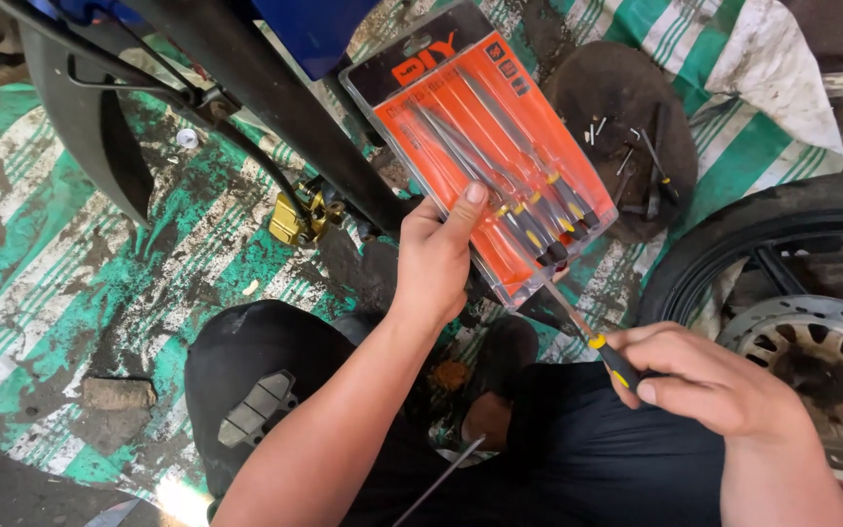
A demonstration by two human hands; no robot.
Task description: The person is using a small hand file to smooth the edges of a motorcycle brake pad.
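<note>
My left hand grips the lower edge of an orange and black blister pack of small files, thumb pressed on its clear front. My right hand pinches the black and yellow handle of one thin file, whose metal tip still reaches into the pack's bottom corner. Several more files with black and yellow handles lie inside the pack. A grey brake pad rests on my dark-trousered left knee.
A black motorcycle frame tube and fender cross the upper left, with a gold brake caliper below. A wheel with tyre and brake disc sits right. A dark round tray holds small tools. Striped green tarp covers the ground.
</note>
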